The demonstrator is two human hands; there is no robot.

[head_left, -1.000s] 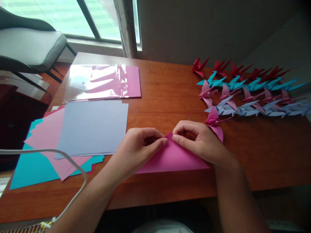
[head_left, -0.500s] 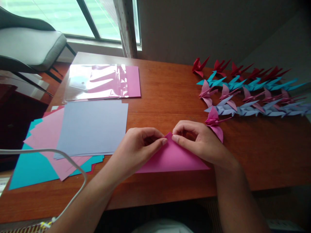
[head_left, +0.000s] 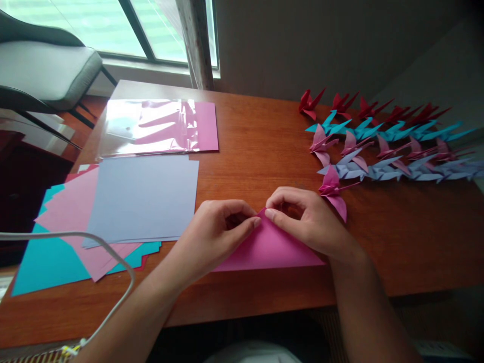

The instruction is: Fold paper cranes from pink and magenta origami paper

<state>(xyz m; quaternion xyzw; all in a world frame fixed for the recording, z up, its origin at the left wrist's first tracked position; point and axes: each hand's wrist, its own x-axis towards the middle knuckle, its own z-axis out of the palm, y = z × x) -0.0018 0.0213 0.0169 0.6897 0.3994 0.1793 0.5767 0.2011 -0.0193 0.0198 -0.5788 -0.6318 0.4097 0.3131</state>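
A magenta sheet of paper, folded into a triangle, lies near the front edge of the wooden table. My left hand and my right hand meet at its top point, and each pinches the paper there with thumb and forefinger. The tip itself is partly hidden by my fingers. A finished magenta paper crane stands just right of my right hand.
Rows of folded cranes, red, teal, pink and lavender, fill the back right. A stack of loose sheets topped by lavender paper lies left. Behind it is a clear plastic sleeve. A white cable curves at front left.
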